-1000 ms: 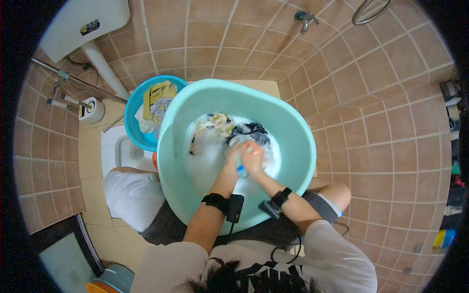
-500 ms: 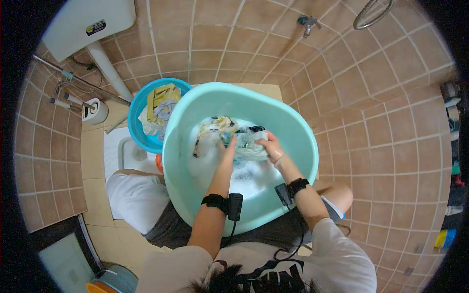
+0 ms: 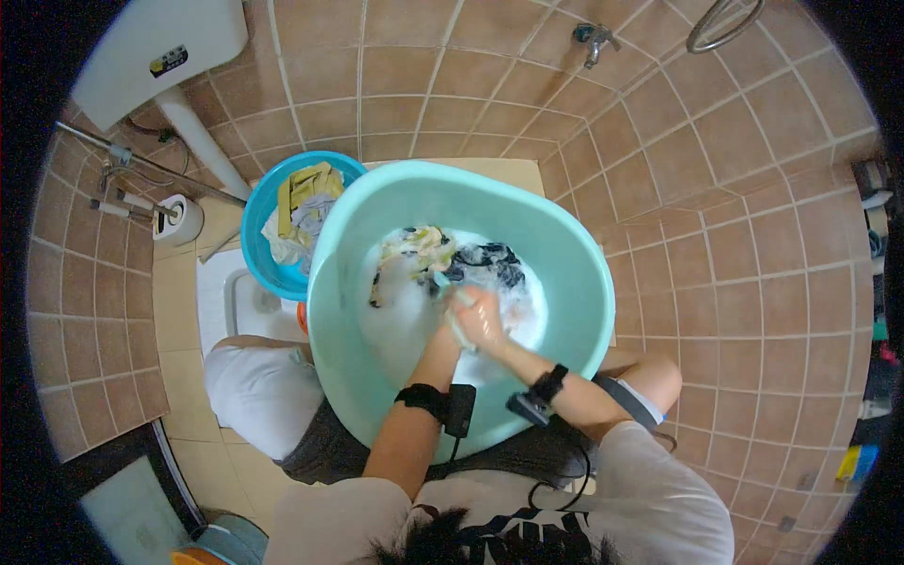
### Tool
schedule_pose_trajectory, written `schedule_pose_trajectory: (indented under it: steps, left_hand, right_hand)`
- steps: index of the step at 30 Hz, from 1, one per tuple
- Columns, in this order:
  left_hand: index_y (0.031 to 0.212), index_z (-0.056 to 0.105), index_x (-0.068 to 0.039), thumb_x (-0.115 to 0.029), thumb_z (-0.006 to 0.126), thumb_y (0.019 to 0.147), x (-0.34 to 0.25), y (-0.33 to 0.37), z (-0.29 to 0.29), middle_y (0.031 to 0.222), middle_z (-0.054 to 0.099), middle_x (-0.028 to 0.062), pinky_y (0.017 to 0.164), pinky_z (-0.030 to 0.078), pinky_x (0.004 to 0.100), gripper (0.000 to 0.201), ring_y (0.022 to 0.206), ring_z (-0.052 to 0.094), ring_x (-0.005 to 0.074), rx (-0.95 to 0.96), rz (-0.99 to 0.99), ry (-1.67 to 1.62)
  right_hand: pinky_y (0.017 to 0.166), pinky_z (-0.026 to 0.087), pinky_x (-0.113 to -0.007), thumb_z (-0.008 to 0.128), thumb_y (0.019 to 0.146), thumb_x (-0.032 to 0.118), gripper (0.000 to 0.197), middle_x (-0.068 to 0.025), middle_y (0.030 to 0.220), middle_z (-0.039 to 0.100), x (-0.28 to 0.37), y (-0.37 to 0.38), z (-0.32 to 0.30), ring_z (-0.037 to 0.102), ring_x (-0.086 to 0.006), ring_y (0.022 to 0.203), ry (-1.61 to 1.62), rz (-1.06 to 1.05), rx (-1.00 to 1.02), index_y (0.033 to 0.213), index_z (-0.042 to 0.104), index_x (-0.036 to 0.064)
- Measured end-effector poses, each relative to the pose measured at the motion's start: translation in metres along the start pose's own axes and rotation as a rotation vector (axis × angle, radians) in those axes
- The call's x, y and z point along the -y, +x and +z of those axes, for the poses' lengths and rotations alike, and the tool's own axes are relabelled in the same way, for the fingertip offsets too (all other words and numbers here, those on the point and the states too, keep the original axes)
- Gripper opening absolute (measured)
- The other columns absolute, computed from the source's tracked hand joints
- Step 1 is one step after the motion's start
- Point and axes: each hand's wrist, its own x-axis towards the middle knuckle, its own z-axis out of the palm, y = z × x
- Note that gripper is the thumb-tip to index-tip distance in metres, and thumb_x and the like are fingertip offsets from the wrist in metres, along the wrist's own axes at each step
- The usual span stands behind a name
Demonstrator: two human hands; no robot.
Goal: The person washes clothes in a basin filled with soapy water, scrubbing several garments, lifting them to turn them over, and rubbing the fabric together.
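Head view: both hands are seen pressed together over soapy water inside a large mint-green basin [image 3: 565, 254]. Right hand [image 3: 485, 318] is closed around a pale wet piece of cloth [image 3: 454, 311], fingers curled on it. Left hand [image 3: 450, 331] is mostly hidden beneath the right; its finger state cannot be told. Dark and yellowish garments [image 3: 452, 259] are seen soaking at the far side of the basin, just beyond the hands. Black wrist bands are worn on both forearms. A smaller blue basin [image 3: 259, 235] with crumpled clothes is set touching the big one's left rim, on tiled floor.
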Motion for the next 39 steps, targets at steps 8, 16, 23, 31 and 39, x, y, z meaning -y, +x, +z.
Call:
schedule_pose_trajectory:
  steps: [8, 16, 23, 31, 39]
  left_hand:
    - [0.119, 0.040, 0.003, -0.026, 0.056, 0.075, -0.081, 0.043, -0.099, 0.112, 0.050, 0.0240, 0.083, 0.042, 0.0429, 0.055, 0.103, 0.050, 0.0378, 0.075, -1.123, -0.138]
    - [0.133, 0.026, -0.013, -0.012, 0.058, 0.073, -0.088, 0.010, -0.101, 0.139, 0.011, 0.0194, 0.089, 0.039, 0.0455, 0.068, 0.120, 0.031, 0.0395, 0.560, -0.701, 0.392]
    - [0.134, 0.026, -0.009, -0.032, 0.055, 0.079, -0.014, 0.039, -0.072, 0.131, 0.033, 0.0154, 0.092, 0.036, 0.0431, 0.067, 0.117, 0.038, 0.0309, 0.592, -0.911, -0.504]
    - [0.115, 0.045, 0.000, -0.023, 0.047, 0.084, 0.047, -0.019, -0.055, 0.113, 0.052, 0.0151, 0.082, 0.042, 0.0387, 0.038, 0.100, 0.052, 0.0286, 0.184, -0.870, -1.211]
    - [0.106, 0.049, 0.000, -0.023, 0.050, 0.082, -0.045, 0.031, -0.068, 0.104, 0.053, 0.0153, 0.074, 0.044, 0.0411, 0.033, 0.092, 0.054, 0.0304, 0.291, -0.829, -0.128]
  right_hand:
    - [0.071, 0.043, -0.043, 0.059, 0.075, 0.030, 0.030, -0.0206, 0.085, 0.054, -0.131, 0.068, -0.074, 0.053, -0.0380, 0.080, -0.528, 0.033, -0.194, 0.088, 0.056, 0.0022]
    - [0.082, 0.040, -0.042, 0.057, 0.076, 0.031, 0.042, -0.0217, 0.111, 0.043, -0.166, 0.001, -0.029, 0.046, -0.0370, 0.100, -1.075, -0.316, 0.239, 0.109, 0.050, 0.0048]
    - [0.068, 0.046, -0.038, 0.051, 0.077, 0.016, 0.019, -0.0129, 0.093, 0.058, -0.155, 0.070, -0.036, 0.056, -0.0292, 0.084, -0.865, 0.283, 0.842, 0.091, 0.058, 0.0055]
    - [0.068, 0.047, -0.042, 0.054, 0.073, 0.022, 0.021, -0.0168, 0.081, 0.059, 0.010, 0.032, -0.015, 0.057, -0.0348, 0.081, 0.027, -0.095, 0.191, 0.081, 0.058, 0.0033]
    - [0.069, 0.046, -0.041, 0.058, 0.072, 0.029, 0.026, -0.0150, 0.100, 0.057, -0.117, 0.088, -0.034, 0.054, -0.0296, 0.093, -0.624, 0.254, 0.398, 0.087, 0.057, 0.0077]
